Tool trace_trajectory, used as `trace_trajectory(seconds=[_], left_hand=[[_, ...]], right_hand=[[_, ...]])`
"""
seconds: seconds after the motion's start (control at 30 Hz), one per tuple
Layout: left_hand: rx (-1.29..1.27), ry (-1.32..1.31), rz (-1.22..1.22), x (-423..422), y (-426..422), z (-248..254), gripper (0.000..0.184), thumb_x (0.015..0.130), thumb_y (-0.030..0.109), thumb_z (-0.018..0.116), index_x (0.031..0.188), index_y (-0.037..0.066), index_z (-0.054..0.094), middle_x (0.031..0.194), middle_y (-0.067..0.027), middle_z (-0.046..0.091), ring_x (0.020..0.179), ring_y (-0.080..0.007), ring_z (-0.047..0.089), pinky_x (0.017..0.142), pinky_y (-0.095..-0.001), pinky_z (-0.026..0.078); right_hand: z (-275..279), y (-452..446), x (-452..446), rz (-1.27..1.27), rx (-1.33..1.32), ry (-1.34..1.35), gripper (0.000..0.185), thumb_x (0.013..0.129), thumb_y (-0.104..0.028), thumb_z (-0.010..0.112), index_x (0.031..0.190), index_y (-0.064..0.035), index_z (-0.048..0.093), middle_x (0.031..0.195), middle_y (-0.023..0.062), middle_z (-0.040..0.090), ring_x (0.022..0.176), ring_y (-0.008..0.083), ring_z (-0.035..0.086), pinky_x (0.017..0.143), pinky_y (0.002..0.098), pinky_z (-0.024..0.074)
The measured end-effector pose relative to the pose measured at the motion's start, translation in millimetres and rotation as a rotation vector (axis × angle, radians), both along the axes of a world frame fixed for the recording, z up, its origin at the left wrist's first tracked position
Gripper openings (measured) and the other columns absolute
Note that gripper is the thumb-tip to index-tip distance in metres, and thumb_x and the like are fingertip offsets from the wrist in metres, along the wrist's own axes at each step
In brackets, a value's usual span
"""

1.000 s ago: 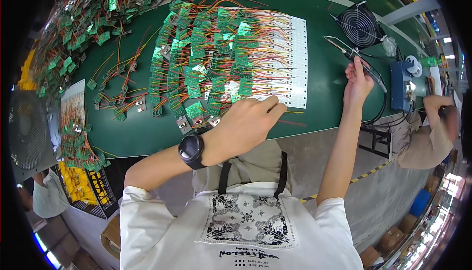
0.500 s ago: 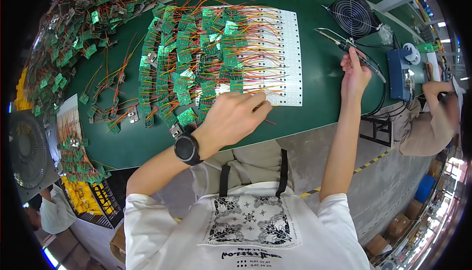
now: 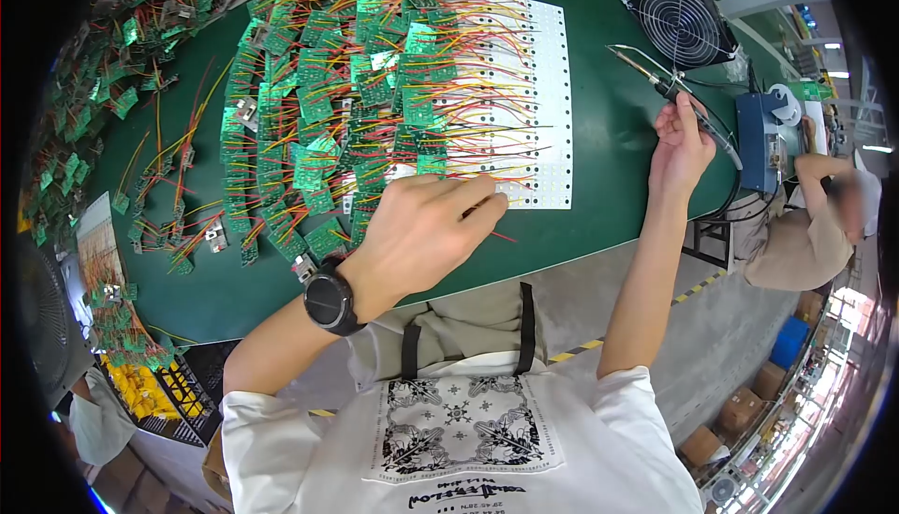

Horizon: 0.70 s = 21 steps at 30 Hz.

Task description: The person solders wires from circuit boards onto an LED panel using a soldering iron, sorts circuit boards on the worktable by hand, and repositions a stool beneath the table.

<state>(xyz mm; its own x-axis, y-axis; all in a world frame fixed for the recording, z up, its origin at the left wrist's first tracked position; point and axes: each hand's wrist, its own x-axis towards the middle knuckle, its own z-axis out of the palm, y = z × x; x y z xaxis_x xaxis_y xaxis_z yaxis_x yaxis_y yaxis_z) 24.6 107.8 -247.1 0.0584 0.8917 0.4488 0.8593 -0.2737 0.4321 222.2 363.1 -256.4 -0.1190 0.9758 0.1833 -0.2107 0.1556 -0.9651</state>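
Observation:
My left hand [image 3: 426, 230], with a black watch on its wrist, is at the lower edge of the white perforated board [image 3: 554, 121]. Its thumb and index finger pinch together near the wire ends; a red wire shows just beside them, but what they hold is hidden. Rows of green circuit boards [image 3: 314, 102] with red and yellow wires cover the left part of the white board and the table beside it. To the right, my right hand [image 3: 682, 144] grips a soldering iron [image 3: 667, 86] by its handle, its tip pointing up and left, away from the board.
A black fan [image 3: 679, 22] stands at the upper right, beside a blue soldering station [image 3: 755, 139] with a white spool [image 3: 785, 105]. A heap of circuit boards [image 3: 112, 65] fills the upper left. Another wired panel [image 3: 98, 247] lies at the left edge. A co-worker [image 3: 810, 233] sits at the right.
The camera view has shifted, and the boards appear further left. My left hand has moved a little down from the wire ends' row to the board's lower edge. The soldering iron stays in my right hand.

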Motion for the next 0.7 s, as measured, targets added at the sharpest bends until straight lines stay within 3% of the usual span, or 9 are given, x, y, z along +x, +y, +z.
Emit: trace_trajectory(seconds=[0.47,0.6,0.67,0.7], left_hand=[[-0.043,0.042,0.069,14,14,-2,0.017,0.069,0.007,0.065,0.086,0.006,0.062,0.076,-0.0032,0.058,0.058,-0.0177,0.058,0.049,-0.0303,0.044],[-0.022,0.025,0.08,14,15,-4,0.019,0.068,0.006,0.066,0.087,0.006,0.063,0.075,-0.0024,0.057,0.057,-0.0165,0.057,0.048,-0.0295,0.042],[-0.037,0.019,0.072,13,15,-4,0.02,0.067,0.006,0.067,0.088,0.006,0.064,0.075,-0.0018,0.056,0.056,-0.0155,0.056,0.047,-0.0293,0.041],[-0.041,0.015,0.074,13,15,-4,0.02,0.067,0.006,0.067,0.088,0.006,0.064,0.075,-0.0018,0.056,0.056,-0.0155,0.056,0.047,-0.0293,0.041]], right_hand=[[4,-14,4,-0.082,0.084,0.024,0.019,0.088,-0.011,0.063,0.097,0.0054,0.062,0.073,0.009,0.062,0.059,0.0132,0.055,0.053,0.0227,0.0399],[5,-23,14,-0.128,0.152,0.075,0.019,0.089,-0.01,0.061,0.099,0.0063,0.061,0.079,0.0111,0.062,0.061,0.0135,0.054,0.052,0.024,0.04],[4,-34,25,0.03,0.205,0.143,0.017,0.09,-0.007,0.057,0.098,0.0073,0.06,0.084,0.0128,0.062,0.062,0.0136,0.054,0.051,0.0248,0.0407],[4,-43,26,-0.013,0.206,0.118,0.02,0.089,-0.008,0.058,0.1,0.009,0.058,0.086,0.0141,0.061,0.058,0.0145,0.054,0.047,0.0253,0.0413]])
